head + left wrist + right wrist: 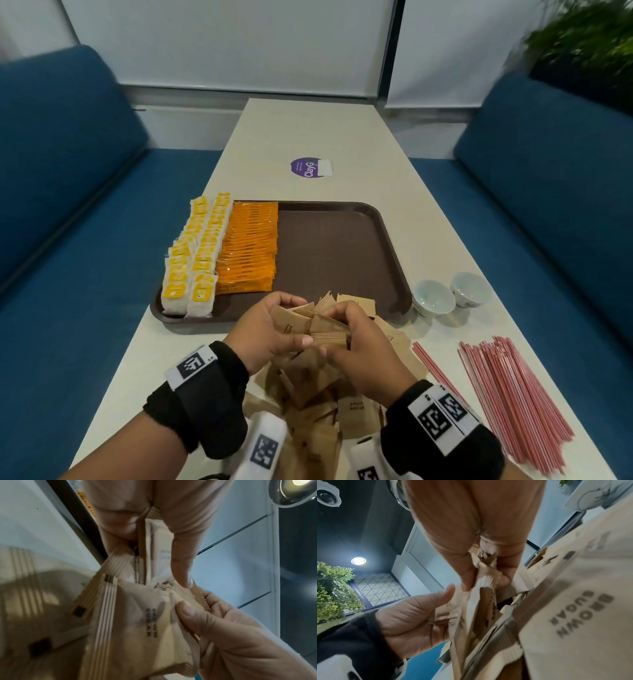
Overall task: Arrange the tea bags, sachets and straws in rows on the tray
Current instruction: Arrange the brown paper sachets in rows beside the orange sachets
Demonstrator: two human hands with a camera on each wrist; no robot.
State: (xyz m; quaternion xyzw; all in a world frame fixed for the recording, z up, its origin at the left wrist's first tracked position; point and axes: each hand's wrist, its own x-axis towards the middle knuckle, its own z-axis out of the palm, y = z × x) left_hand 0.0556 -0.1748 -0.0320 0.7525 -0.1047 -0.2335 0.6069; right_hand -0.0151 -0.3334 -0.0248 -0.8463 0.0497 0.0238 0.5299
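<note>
fingers [186, 610] of both hands around brown sugar sachets [150, 623], print legible only in wrist views

One brown tray [342, 240]. Two rows tea bags [191, 253], far left on tray; one row orange sachets [248, 246] beside them; exact numbers unclear. Brown sugar sachets [308, 394]: loose heap near, uncountable. Two small cups [448, 296], right. Red straws [510, 394]: two bunches, right; too many to count. One round purple sticker [308, 167], far tabletop.
</note>
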